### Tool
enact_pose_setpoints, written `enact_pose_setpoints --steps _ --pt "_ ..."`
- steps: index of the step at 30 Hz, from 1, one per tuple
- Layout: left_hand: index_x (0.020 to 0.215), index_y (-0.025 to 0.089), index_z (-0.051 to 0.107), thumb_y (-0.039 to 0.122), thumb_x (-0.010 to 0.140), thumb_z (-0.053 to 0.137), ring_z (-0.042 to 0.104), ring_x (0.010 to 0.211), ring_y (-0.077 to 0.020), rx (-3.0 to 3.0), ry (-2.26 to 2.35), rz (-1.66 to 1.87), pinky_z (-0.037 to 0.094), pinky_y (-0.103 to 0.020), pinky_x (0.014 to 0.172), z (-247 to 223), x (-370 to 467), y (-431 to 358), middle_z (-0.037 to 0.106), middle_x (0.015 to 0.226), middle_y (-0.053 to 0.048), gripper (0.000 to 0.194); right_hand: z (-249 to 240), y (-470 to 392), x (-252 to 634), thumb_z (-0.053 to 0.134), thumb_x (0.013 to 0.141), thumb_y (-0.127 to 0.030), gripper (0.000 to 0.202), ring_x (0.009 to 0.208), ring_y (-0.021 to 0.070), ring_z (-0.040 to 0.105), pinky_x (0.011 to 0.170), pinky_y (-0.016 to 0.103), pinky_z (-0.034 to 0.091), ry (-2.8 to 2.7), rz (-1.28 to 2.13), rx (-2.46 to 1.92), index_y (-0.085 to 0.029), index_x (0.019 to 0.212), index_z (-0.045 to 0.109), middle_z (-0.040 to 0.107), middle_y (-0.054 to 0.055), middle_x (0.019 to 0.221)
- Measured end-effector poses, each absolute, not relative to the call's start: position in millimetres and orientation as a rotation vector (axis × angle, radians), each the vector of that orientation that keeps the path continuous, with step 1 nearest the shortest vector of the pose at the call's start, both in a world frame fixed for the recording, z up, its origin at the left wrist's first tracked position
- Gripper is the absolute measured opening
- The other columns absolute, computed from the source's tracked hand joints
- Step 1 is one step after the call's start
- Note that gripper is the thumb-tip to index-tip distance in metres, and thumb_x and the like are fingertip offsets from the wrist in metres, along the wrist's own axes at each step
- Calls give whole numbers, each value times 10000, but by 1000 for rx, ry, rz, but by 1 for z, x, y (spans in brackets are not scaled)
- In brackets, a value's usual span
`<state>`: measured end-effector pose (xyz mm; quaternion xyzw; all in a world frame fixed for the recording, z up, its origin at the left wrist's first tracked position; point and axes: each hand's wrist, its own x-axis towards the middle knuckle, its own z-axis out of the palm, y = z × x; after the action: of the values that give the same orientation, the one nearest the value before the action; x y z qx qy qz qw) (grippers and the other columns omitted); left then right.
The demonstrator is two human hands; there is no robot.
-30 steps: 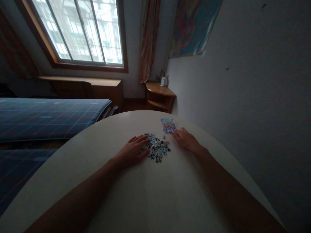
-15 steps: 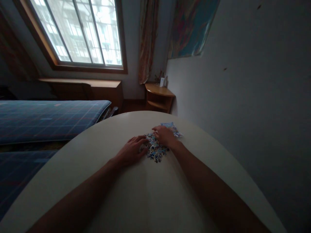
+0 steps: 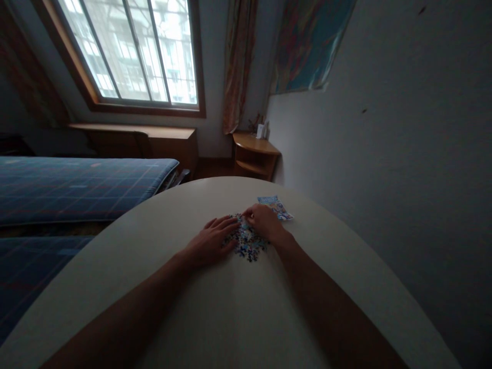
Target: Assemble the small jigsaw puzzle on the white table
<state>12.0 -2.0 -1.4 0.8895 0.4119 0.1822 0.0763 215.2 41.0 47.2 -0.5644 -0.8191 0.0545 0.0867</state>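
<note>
A heap of small jigsaw puzzle pieces (image 3: pixel 249 245), mostly blue, white and dark, lies spread on the white round table (image 3: pixel 230 318). My left hand (image 3: pixel 211 239) rests palm down at the heap's left side, fingers stretched out and their tips over the pieces. My right hand (image 3: pixel 265 221) is at the far right part of the heap, with its fingers curled and pressed together low over the pieces. Whatever those fingers may hold is too small and dark to see. Just behind the right hand lies a colourful printed sheet (image 3: pixel 282 209), partly covered by that hand.
A bed with a blue plaid mattress (image 3: pixel 84 187) stands left of the table. Beyond the table are a wooden corner shelf (image 3: pixel 257 143), a long desk (image 3: pixel 169 133) and a window (image 3: pixel 134 56). A grey wall (image 3: pixel 403 169) runs along the right.
My right hand's fingers have drawn together from a more outstretched pose. My left hand stays flat by the heap. The whole view has shifted slightly.
</note>
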Motion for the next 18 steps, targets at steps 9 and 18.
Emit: enact_pose_setpoints --steps 9,18 --pt "1380 247 528 368 954 517 436 1373 -266 2677 1239 613 327 -481 1168 3 10 -5 517 1460 -74 443 64 28 206 592 861 -238 223 962 241 684 811 288 504 -2588 142 -1708 -160 966 772 735 145 1057" --pt "1341 267 552 344 943 525 474 1326 -265 2666 1226 642 353 -476 1151 2 13 -3 554 1409 -60 407 51 35 200 475 927 -193 449 1180 231 581 965 333 472 -2571 76 -1576 -297 1346 599 611 53 1359"
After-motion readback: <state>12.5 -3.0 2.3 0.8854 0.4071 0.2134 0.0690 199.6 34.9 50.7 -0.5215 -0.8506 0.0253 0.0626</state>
